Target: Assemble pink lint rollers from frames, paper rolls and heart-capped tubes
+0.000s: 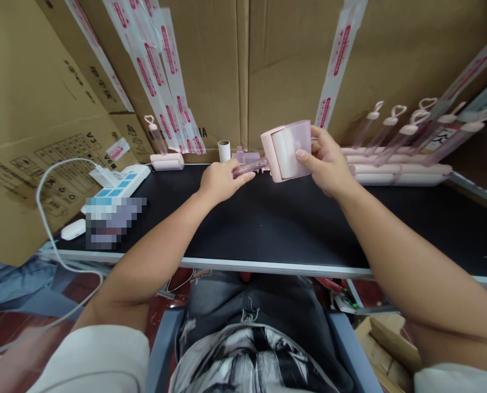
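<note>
My right hand grips a pink lint-roller head with a white roll inside its translucent cover, held above the black table. My left hand is closed round a clear pink handle that points right toward the roller head's left end; I cannot tell whether handle and head touch.
Several finished pink rollers with heart-loop handles lie in a row at the back right. One more roller, a small white tube and pink parts sit at the back. A power strip with white cable lies left. Cardboard boxes wall the rear.
</note>
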{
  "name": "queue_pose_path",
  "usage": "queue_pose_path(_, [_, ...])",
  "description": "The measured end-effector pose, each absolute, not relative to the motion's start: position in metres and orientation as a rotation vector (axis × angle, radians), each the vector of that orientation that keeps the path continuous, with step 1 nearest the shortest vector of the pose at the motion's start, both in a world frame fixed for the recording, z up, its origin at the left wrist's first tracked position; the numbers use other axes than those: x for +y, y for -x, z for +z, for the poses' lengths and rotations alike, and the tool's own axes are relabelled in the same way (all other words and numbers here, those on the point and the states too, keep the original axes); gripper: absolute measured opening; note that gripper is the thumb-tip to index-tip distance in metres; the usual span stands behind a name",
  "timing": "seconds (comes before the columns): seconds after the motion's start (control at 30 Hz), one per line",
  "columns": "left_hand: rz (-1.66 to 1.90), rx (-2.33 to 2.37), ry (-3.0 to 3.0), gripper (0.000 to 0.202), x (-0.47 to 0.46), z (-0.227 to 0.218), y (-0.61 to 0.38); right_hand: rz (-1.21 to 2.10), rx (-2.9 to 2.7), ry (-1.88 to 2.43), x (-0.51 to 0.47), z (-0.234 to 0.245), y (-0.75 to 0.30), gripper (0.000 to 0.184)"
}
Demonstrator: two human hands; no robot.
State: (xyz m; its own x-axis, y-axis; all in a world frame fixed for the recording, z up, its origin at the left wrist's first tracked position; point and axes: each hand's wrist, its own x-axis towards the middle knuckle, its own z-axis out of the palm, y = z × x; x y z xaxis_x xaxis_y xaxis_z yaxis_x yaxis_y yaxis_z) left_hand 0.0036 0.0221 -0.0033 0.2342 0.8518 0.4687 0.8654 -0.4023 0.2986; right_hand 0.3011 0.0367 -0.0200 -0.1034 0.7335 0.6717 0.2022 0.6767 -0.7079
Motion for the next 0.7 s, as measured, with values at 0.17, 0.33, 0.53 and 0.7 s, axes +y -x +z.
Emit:
queue_pose_path(0.17, [-0.953,-1.646,2.392,0.051,0.023,0.0,-0.002,0.539,-1.676,0.742,0.031,-0.016,-0.298,0.085])
queue_pose_path(0.33, [-0.932,-1.595,2.364,0.048,0.021,0.001,-0.002,0.548,-1.705,0.725,0.03,-0.015,-0.299,0.084])
queue_pose_path(0.53, [-0.98,-1.602,2.414,0.049,0.022,-0.004,-0.002,0.581,-1.777,0.729,0.029,-0.019,-0.296,0.084])
queue_pose_path(0.7, [-1.106,-1.64,2.486,0.054,0.026,-0.006,-0.001,0.497,-1.765,0.736,0.03,-0.025,-0.292,0.082])
